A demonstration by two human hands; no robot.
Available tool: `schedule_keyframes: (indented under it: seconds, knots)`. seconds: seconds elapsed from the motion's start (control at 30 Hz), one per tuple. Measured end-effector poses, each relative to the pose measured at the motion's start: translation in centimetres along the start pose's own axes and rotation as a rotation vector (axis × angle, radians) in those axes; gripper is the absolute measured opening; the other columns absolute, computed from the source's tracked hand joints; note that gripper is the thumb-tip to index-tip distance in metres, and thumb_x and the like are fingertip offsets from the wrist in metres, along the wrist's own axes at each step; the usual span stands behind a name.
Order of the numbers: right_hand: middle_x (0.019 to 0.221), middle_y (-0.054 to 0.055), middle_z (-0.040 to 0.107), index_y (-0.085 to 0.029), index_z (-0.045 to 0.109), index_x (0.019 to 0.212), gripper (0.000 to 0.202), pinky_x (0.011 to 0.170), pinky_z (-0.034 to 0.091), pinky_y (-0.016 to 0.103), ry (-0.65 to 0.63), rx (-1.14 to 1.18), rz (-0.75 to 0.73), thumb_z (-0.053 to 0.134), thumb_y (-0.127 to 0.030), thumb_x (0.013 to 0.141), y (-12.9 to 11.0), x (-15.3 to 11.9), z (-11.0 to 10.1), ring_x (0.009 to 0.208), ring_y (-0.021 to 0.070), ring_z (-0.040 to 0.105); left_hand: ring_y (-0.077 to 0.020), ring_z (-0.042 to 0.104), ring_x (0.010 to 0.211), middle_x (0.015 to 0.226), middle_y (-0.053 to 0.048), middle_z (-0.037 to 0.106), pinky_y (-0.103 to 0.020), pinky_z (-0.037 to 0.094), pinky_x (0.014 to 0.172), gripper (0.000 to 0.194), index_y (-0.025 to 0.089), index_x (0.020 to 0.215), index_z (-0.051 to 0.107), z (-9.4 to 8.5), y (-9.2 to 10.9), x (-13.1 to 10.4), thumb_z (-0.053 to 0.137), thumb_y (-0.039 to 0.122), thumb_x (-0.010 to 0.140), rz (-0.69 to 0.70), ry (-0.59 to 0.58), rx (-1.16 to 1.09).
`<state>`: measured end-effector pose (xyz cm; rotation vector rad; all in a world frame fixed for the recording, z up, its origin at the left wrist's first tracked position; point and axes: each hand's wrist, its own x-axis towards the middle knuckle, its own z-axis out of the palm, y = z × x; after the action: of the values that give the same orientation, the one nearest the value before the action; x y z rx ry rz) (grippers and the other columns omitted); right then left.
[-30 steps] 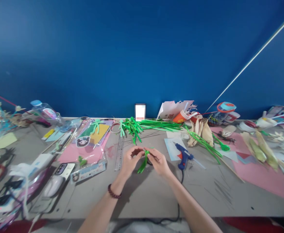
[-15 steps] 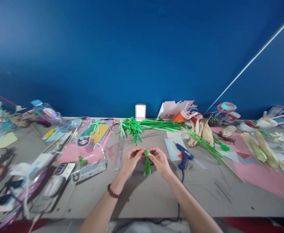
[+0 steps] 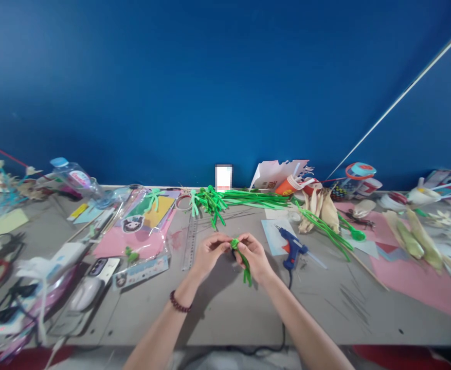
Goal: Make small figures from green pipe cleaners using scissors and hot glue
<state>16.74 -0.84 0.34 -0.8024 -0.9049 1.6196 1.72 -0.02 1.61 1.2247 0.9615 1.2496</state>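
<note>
Between my two hands, over the front middle of the table, is a small bundle of green pipe cleaners [image 3: 246,270] with a rounded knot at its top. My left hand [image 3: 212,253] pinches the knot from the left with thumb and forefinger. Closed around the bundle just below the knot, my right hand [image 3: 254,257] holds it from the right. The loose ends hang down and slant to the right. Farther back lie a heap of similar green pieces [image 3: 210,201] and a row of straight green pipe cleaners [image 3: 256,199].
A blue glue gun [image 3: 294,248] lies right of my hands, its cord running toward the front edge. To the left are a clear ruler [image 3: 189,244], a plastic bag of coloured paper [image 3: 132,239] and a phone [image 3: 104,270]. Dried corn husks [image 3: 328,213] lie at right.
The green bundle has tilted, its loose ends swinging from straight down to the lower right. My right fingers have shifted onto the strands below the knot; my left hand has barely moved.
</note>
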Motion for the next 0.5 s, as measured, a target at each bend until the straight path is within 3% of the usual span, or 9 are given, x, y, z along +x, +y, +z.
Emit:
schedule_keyframes:
  seconds: [0.27,0.5]
  knots:
    - [0.05,-0.008,0.047,-0.02,0.049,0.081,0.03,0.035,0.023,0.015,-0.048,0.087,0.055,0.07,-0.04,0.074,-0.1,0.1,-0.22,0.038,0.0044,0.036,-0.0171,0.064,0.077,0.08,-0.006,0.07,-0.027,0.05,0.072,0.01,0.018,0.078,0.071,-0.54,0.54,-0.2,0.064,0.026,0.077,0.23,0.003,0.374]
    - [0.058,-0.007,0.05,-0.02,0.051,0.081,0.029,0.039,0.025,0.016,-0.039,0.087,0.033,0.072,-0.038,0.072,-0.19,0.04,-0.19,0.042,0.0049,0.04,-0.0161,0.062,0.076,0.081,-0.006,0.068,-0.026,0.049,0.07,0.011,0.017,0.079,0.066,-0.6,0.8,-0.29,0.057,0.023,0.081,0.305,-0.044,0.446]
